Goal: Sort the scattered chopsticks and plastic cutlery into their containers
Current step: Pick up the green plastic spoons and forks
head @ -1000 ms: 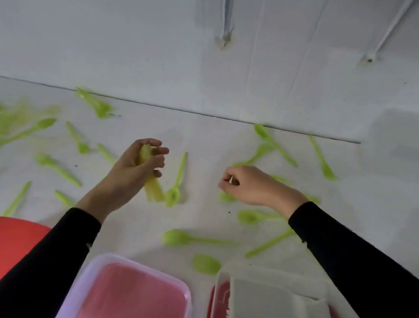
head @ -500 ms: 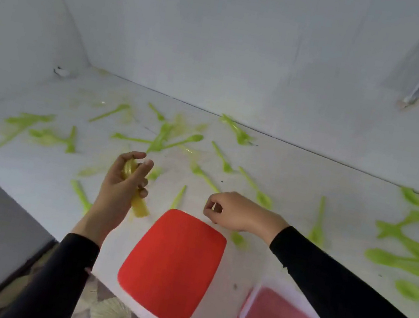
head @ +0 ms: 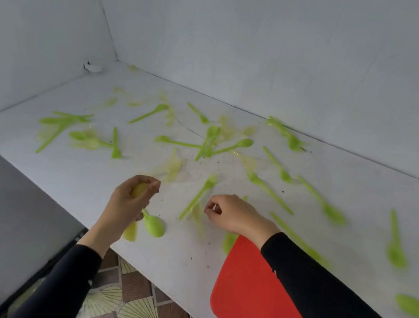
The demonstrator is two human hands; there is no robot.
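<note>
Left hand (head: 127, 202) grips a bunch of lime-green plastic spoons (head: 154, 226) by the handles, bowls hanging at five o'clock. At its three o'clock, a thin green plastic fork (head: 197, 198) lies flat. It looks light, slick and bendy, so pinch mid-handle. Right hand (head: 235, 214) is curled tight; I can't tell whether it holds anything.

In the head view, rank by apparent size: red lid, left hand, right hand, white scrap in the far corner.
1. red lid.
2. left hand and right hand, about alike.
3. white scrap, smallest, though farthest away.
</note>
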